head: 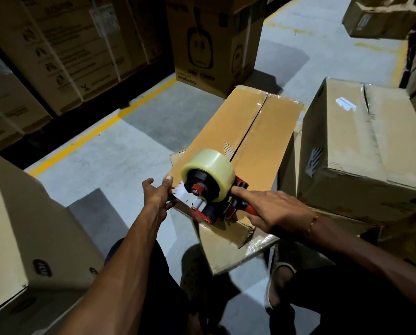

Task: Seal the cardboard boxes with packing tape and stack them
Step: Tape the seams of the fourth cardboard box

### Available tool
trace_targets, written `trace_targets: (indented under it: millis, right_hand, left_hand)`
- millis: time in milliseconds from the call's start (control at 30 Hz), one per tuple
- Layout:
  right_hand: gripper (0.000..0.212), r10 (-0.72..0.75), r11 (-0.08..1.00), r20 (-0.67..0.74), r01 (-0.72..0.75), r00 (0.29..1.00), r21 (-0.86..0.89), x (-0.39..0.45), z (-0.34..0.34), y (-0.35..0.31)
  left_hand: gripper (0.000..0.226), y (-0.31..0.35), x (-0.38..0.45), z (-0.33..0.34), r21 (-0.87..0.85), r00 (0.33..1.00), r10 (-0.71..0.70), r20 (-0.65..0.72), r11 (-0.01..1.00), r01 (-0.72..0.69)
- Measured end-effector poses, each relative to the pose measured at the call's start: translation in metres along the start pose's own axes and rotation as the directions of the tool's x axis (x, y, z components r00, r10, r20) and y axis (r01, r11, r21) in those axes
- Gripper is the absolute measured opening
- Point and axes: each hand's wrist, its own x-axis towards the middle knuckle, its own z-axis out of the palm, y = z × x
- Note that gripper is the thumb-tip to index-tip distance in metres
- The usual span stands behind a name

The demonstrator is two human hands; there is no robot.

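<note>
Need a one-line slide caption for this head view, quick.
Right hand grips tape dispenser on cardboard box; left hand pinches the tape end.

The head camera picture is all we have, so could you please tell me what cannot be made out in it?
- The handle of the tape dispenser, head view: the right hand covers it.
- The pulled tape end, head view: the left hand hides where it sticks.
- The near end of the box seam, head view: hidden under the dispenser.
- The white label on the neighbouring box, head view: print too small.
- The stacked cartons at the left, head view: print blurred.
</note>
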Motion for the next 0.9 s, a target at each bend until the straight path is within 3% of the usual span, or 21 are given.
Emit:
trace_targets:
  millis: [167, 233, 367, 467, 567, 667, 900]
  right_hand:
    - [0.072, 0.021, 1.0, -0.037, -0.022, 0.999, -0.009, -0.008, 0.009, -0.001]
    - [0.072, 0.023, 0.999, -0.044, -0.024, 0.999, -0.021, -0.009, 0.01, -0.001]
    - [0.072, 0.019, 1.0, -0.076, -0.02, 0.997, -0.009, -0.016, 0.012, -0.001]
    - [0.071, 0.02, 1.0, -0.082, -0.019, 0.996, 0.012, -0.018, 0.012, -0.003]
    - [0.069, 0.011, 1.0, -0.098, -0.01, 0.995, 0.01, -0.018, 0.012, -0.003]
    - [0.069, 0.01, 1.0, -0.095, -0.011, 0.995, -0.004, -0.017, 0.013, -0.004]
    - [0.071, 0.008, 0.999, -0.105, -0.014, 0.994, -0.05, -0.015, 0.01, -0.007]
  left_hand:
    - [0.092, -0.002, -0.01, 0.0, -0.053, 0.999, -0.032, -0.043, 0.998, 0.03]
    - [0.092, -0.003, -0.014, 0.0, -0.059, 0.994, -0.08, -0.069, 0.995, 0.076]
    - [0.049, -0.004, -0.032, 0.004, 0.024, 0.991, -0.124, -0.049, 0.992, 0.125]
    - [0.012, -0.016, -0.052, 0.014, 0.135, 0.986, -0.144, 0.084, 0.982, 0.132]
    - [0.024, -0.027, -0.061, 0.021, 0.154, 0.976, -0.14, 0.166, 0.981, 0.114]
    - [0.033, -0.029, -0.057, 0.022, 0.047, 0.983, -0.147, 0.108, 0.989, 0.143]
    - [0.03, -0.028, -0.067, 0.031, -0.089, 0.97, -0.243, 0.01, 0.966, 0.243]
